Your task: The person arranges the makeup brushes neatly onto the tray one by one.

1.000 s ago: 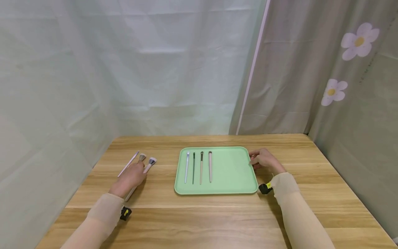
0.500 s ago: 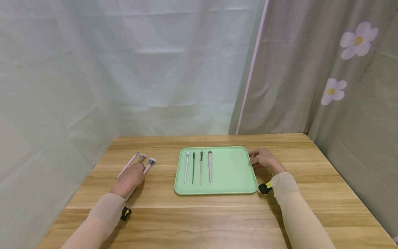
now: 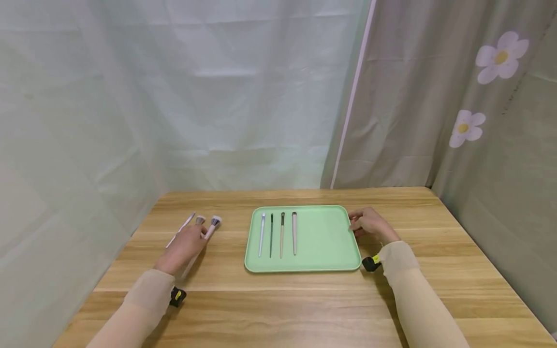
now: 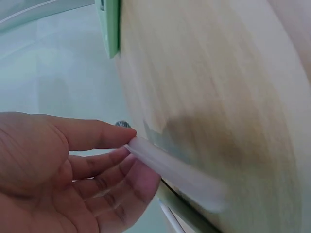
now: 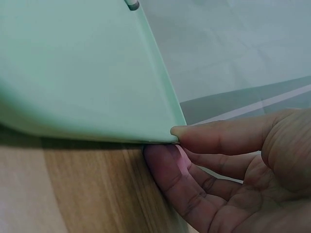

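Note:
My left hand (image 3: 184, 245) pinches a makeup brush (image 3: 210, 231) by its pale handle between thumb and fingers; its white-tipped, dark-based bristles point away from me. In the left wrist view the handle (image 4: 170, 167) slants over the wood, blurred at its near end. Beside that hand lie a fluffy brush (image 3: 200, 220), mostly hidden, and a slim lilac brush (image 3: 182, 228). With thumb above and fingers below, my right hand (image 3: 372, 224) grips the right rim of a light green tray (image 3: 328, 241). Several slim makeup brushes, among them a pinkish one (image 3: 294, 234), lie side by side in its left half.
A wooden table (image 3: 278, 314) carries everything. Pale curtains (image 3: 243, 96) hang behind it and at both sides, with flower prints (image 3: 503, 57) on the right one. Black wrist cameras (image 3: 371, 263) sit under both sleeves.
The brush in my left hand has shifted slightly away from me and to the right, and the fingers have moved with it. My right hand stays on the tray's rim.

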`<state>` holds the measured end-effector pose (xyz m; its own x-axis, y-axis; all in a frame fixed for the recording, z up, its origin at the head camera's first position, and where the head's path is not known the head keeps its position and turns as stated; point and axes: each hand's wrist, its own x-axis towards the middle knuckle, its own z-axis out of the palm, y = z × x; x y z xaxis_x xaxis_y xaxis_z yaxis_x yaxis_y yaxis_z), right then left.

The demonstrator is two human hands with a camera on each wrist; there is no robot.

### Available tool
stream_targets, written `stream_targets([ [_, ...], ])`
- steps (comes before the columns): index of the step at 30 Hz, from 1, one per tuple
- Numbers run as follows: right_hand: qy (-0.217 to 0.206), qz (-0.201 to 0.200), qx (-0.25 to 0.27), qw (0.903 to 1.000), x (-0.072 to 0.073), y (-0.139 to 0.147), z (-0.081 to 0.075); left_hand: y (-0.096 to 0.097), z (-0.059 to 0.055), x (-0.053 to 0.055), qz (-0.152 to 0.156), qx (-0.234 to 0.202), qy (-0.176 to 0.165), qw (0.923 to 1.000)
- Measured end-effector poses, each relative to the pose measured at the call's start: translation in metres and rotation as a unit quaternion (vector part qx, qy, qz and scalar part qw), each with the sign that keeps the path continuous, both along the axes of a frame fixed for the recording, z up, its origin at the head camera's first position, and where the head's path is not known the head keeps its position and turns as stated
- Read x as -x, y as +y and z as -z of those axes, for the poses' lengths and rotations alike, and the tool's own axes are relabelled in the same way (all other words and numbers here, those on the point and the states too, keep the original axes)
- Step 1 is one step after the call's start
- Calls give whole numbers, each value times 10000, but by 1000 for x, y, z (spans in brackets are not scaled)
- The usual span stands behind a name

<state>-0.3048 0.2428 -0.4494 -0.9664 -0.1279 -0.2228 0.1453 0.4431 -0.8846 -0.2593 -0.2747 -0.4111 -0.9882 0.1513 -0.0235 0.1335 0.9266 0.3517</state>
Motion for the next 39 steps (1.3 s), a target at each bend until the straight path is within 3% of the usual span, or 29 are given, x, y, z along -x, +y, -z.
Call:
stream_targets([
  [6, -30, -3, 73, 10000, 1, -1, -1, 6, -6, 1, -42, -292, 181, 9994],
  [17, 21, -65, 160, 9998, -2, -3, -4, 28, -11, 9, -155, -719, 146, 9972],
  [24, 23, -88, 177, 9998, -2, -3, -4, 43, -16, 16, -76, -1225, -55, 9924],
  [29, -28, -44, 138, 9999, 0, -3, -4, 56, -19, 16, -200, -1325, -201, 9908],
  [39, -67, 5, 118, 9999, 0, -3, -3, 78, -21, 20, -156, -1838, -419, 9819],
])
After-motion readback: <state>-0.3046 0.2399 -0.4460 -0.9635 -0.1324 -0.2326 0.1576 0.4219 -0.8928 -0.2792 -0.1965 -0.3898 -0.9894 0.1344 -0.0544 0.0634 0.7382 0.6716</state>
